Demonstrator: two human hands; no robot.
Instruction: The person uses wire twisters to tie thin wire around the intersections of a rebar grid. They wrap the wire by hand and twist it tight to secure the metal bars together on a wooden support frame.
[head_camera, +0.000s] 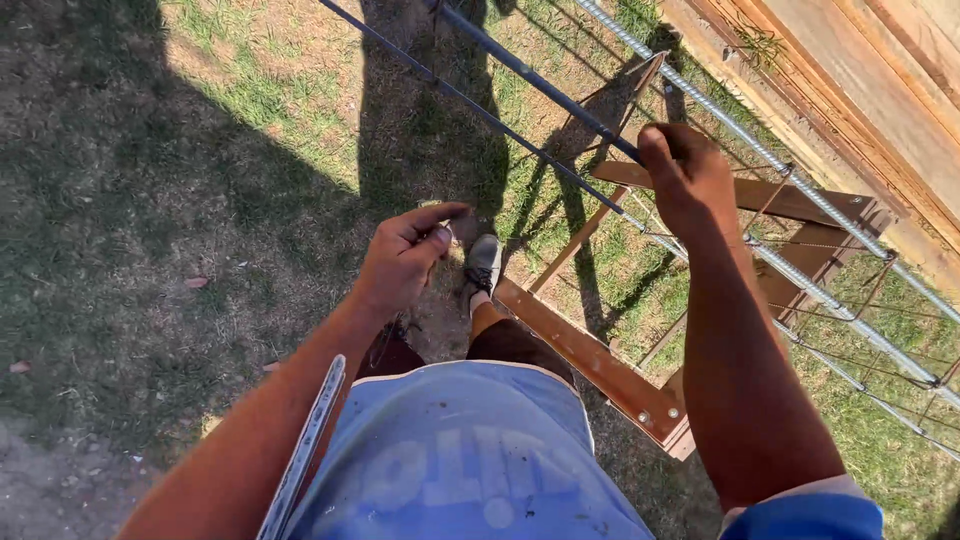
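Outdoors, grass (250, 100) underfoot. Right hand (690, 180): closed around a dark steel bar (530, 72) of a rebar cage (800, 270) resting on a wooden trestle (600, 365). Left hand (405, 258): fingers pinched together, contents too small to tell, held above a shoe (484, 262). No containers visible.

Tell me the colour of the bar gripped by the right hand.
Dark blue-grey, seen in the head view: the bar under the right hand.
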